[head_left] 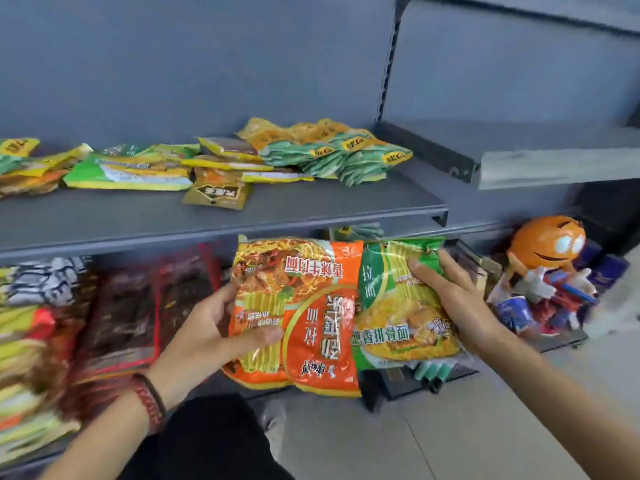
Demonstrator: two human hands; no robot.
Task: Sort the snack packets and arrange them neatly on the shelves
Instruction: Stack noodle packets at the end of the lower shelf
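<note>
The left grip pinches an orange noodle packet at its left edge, thumb on top. The right grip holds a green noodle packet touching it. Both are in front of and below the grey shelf, which carries small snack packets.

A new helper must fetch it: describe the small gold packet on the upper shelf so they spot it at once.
Find the grey upper shelf. A heap of yellow and green packets lies along its back; the gold packet juts forward from the heap's middle, nearest the front edge. It alone carries a black label.
</note>
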